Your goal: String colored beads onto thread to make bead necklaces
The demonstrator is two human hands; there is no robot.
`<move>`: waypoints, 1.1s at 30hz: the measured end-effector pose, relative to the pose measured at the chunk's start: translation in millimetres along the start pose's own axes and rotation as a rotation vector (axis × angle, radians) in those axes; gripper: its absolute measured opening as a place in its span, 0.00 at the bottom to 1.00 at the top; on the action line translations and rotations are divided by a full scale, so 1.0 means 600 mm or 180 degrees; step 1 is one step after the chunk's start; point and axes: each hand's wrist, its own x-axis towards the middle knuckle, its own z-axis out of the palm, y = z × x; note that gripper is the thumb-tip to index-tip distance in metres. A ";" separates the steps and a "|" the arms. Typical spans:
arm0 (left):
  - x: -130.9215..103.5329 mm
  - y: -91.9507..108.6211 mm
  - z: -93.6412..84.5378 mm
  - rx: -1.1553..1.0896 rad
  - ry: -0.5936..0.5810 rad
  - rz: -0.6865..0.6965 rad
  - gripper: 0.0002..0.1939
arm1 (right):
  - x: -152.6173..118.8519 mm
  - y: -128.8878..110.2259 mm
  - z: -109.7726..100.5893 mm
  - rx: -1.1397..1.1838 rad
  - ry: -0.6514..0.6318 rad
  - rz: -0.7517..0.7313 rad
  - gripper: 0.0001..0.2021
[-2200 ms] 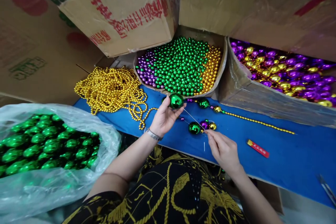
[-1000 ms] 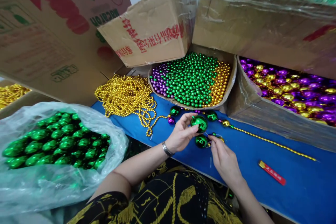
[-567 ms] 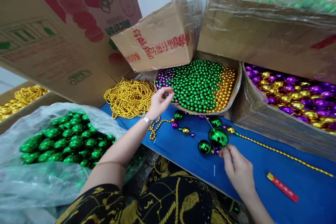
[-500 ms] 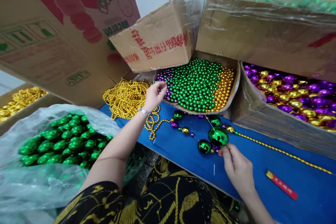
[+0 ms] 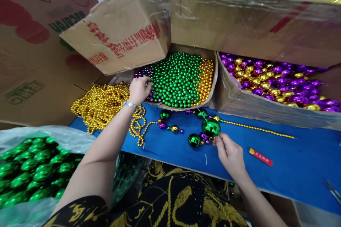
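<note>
My left hand [image 5: 140,90] reaches to the left end of a cardboard box of loose beads, over the small purple beads [image 5: 156,95]. Its fingers are curled together in a pinch; whatever lies between the tips is too small to make out. My right hand [image 5: 231,153] pinches a bead necklace [image 5: 174,128] just below its largest green bead [image 5: 211,127]. Green, purple and gold beads are strung along the necklace, which lies in a loop on the blue tabletop [image 5: 170,149]. A thin white string end [image 5: 201,113] sticks up beside the large bead.
Gold bead chains [image 5: 103,106] are heaped at left, and a plastic bag of large green beads [image 5: 39,159] sits nearer me. Right of the bead box [image 5: 186,107] stands a carton of purple and gold beads [image 5: 266,103]. A red-and-yellow strip [image 5: 260,156] and metal tool [image 5: 331,189] lie at right.
The view has swung to the right, so the boxes and table appear further left, and a metal tool shows at the right edge. My left hand stays by the purple beads; my right keeps its pinch.
</note>
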 end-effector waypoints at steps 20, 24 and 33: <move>0.037 0.278 0.155 0.1174 -0.2279 0.2739 0.11 | -0.018 0.018 -0.021 -0.0250 0.0245 0.0080 0.09; 0.044 0.258 0.139 0.0905 -0.2644 0.3098 0.11 | -0.019 0.022 -0.021 -0.0312 0.0260 0.0038 0.10; 0.002 0.229 0.123 -0.2338 -0.1659 0.1322 0.07 | -0.010 0.007 -0.016 -0.0205 0.0283 -0.0015 0.09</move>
